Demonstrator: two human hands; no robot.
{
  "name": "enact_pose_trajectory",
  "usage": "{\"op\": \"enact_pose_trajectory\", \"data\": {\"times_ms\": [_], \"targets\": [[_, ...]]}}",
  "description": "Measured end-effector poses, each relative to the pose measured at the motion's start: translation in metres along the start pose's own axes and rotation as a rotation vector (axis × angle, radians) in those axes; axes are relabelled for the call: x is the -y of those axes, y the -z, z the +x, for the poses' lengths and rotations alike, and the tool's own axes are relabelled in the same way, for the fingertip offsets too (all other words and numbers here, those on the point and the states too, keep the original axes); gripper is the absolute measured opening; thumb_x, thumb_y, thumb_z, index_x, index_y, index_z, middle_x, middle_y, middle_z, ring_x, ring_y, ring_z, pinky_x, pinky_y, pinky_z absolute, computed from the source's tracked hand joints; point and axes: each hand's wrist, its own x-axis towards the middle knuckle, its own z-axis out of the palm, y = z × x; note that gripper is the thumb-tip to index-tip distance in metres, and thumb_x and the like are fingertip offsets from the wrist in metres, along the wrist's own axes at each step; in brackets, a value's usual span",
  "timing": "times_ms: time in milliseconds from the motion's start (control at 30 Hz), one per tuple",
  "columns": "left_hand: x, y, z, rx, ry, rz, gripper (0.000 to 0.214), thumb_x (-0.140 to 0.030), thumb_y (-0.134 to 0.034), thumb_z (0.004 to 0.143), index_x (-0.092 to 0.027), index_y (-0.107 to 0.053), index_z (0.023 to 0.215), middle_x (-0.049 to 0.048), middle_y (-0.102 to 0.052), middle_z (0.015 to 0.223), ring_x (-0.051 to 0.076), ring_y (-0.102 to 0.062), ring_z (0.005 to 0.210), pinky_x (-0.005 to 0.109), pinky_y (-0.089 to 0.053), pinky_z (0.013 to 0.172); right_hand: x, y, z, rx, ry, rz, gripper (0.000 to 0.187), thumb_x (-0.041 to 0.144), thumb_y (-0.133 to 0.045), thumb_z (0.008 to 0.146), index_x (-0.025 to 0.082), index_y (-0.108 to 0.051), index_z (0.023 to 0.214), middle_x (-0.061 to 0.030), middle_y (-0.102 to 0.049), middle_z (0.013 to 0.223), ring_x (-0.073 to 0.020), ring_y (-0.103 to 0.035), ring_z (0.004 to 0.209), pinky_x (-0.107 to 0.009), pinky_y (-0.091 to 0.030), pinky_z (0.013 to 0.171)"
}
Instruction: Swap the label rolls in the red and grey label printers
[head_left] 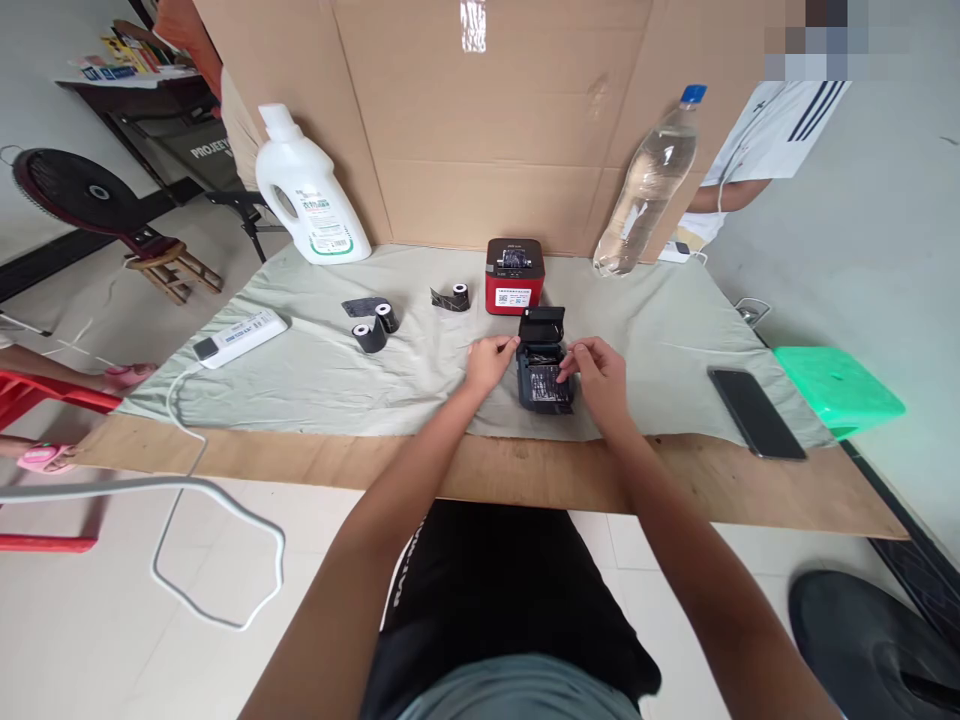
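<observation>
A small black receipt printer (527, 385) lies on the cloth in front of me with its lid (541, 325) raised. Inside its bay sits a dark, shiny paper roll (546, 382). My left hand (491, 362) is closed at the printer's upper left corner, its thumb and finger against the edge by the lid. On the other side, my right hand (600, 375) has its fingers apart, with the fingertips touching the right edge of the bay and the roll. Just behind the lid stands a red and black box-shaped printer (514, 290) with a white label.
Black paper rolls (370, 338) and a smaller roll (460, 295) lie left. A power strip (241, 338), white jug (311, 195), water bottle (649, 190) and phone (756, 412) are around. Cardboard (487, 120) stands behind; a person's arm (731, 197) shows beyond it.
</observation>
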Motion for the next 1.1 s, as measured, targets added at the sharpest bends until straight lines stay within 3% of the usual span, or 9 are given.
{"op": "enact_pose_trajectory", "data": {"times_ms": [133,267,367,500,633,733,867,967,1100], "targets": [[-0.001,0.000,-0.001,0.007,0.001,0.045,0.042,-0.044,-0.054,0.101,-0.020,-0.070,0.070,-0.0014,-0.068,0.070,0.016,-0.060,0.073,0.026,-0.047,0.082,0.018,0.018,0.046,0.248,-0.100,-0.194,0.019,0.036,-0.067,0.085,0.018,-0.070,0.081,0.0026,-0.063,0.063,-0.0136,-0.060,0.047,-0.028,-0.052,0.055],[-0.004,0.002,-0.004,0.022,0.019,0.035,0.028,-0.039,-0.059,0.100,-0.023,-0.078,0.090,0.0013,-0.080,0.090,0.019,-0.069,0.086,0.031,-0.050,0.092,0.036,0.019,0.087,0.602,-0.051,-0.636,0.015,0.017,-0.068,0.078,0.019,-0.082,0.077,-0.0015,-0.076,0.071,-0.0186,-0.070,0.071,-0.029,-0.054,0.071],[-0.004,0.004,-0.008,0.028,0.044,0.036,0.023,-0.039,-0.063,0.100,-0.024,-0.079,0.105,0.0032,-0.082,0.100,0.021,-0.074,0.095,0.034,-0.052,0.098,0.040,0.006,0.099,0.738,-0.044,-0.934,0.024,0.009,-0.070,0.071,0.023,-0.087,0.082,-0.0032,-0.083,0.090,-0.0238,-0.074,0.088,-0.032,-0.054,0.080],[-0.003,0.006,-0.013,0.028,0.057,0.046,0.026,-0.038,-0.064,0.100,-0.023,-0.077,0.115,0.0047,-0.083,0.101,0.023,-0.075,0.097,0.037,-0.053,0.103,0.039,-0.013,0.091,0.714,-0.072,-1.188,0.037,0.010,-0.075,0.070,0.026,-0.087,0.101,-0.0081,-0.083,0.105,-0.0289,-0.076,0.095,-0.036,-0.054,0.080],[0.000,0.005,-0.016,0.013,0.051,0.026,0.024,-0.036,-0.064,0.099,-0.023,-0.076,0.116,0.0052,-0.081,0.104,0.023,-0.074,0.100,0.037,-0.053,0.104,0.041,-0.018,0.083,0.681,-0.078,-1.276,0.035,0.009,-0.074,0.073,0.024,-0.086,0.103,-0.0131,-0.080,0.111,-0.0307,-0.075,0.097,-0.037,-0.052,0.079],[0.000,0.005,-0.017,-0.061,0.033,-0.048,0.021,-0.031,-0.064,0.098,-0.021,-0.074,0.113,0.0056,-0.079,0.107,0.020,-0.073,0.100,0.033,-0.054,0.101,0.052,-0.006,0.080,0.698,0.051,-1.223,0.029,0.007,-0.071,0.075,0.021,-0.083,0.098,-0.0114,-0.079,0.106,-0.0272,-0.072,0.091,-0.032,-0.045,0.073],[-0.006,0.012,-0.019,-0.140,-0.037,-0.247,0.023,-0.035,-0.061,0.100,-0.019,-0.073,0.111,0.0063,-0.078,0.107,0.019,-0.071,0.104,0.029,-0.054,0.101,0.076,0.013,0.071,0.643,0.169,-0.939,0.002,0.022,-0.072,0.083,0.020,-0.074,0.084,-0.0057,-0.077,0.087,-0.0209,-0.066,0.076,-0.028,-0.039,0.067],[-0.014,0.017,-0.022,-0.071,-0.091,-0.398,0.035,-0.046,-0.055,0.104,-0.018,-0.073,0.115,0.0052,-0.078,0.098,0.019,-0.071,0.099,0.031,-0.054,0.098,0.088,0.014,0.063,0.623,0.228,-0.782,0.006,0.026,-0.069,0.087,0.021,-0.069,0.085,-0.0038,-0.074,0.085,-0.0201,-0.064,0.076,-0.027,-0.037,0.067],[-0.019,0.022,-0.025,-0.043,-0.076,-0.468,0.049,-0.061,-0.062,0.097,-0.018,-0.074,0.116,0.0014,-0.069,0.078,0.018,-0.067,0.084,0.030,-0.054,0.084,0.085,0.003,0.062,0.629,0.336,-0.827,0.011,0.017,-0.066,0.083,0.020,-0.063,0.093,-0.0021,-0.068,0.082,-0.0181,-0.057,0.072,-0.029,-0.033,0.066]]}}
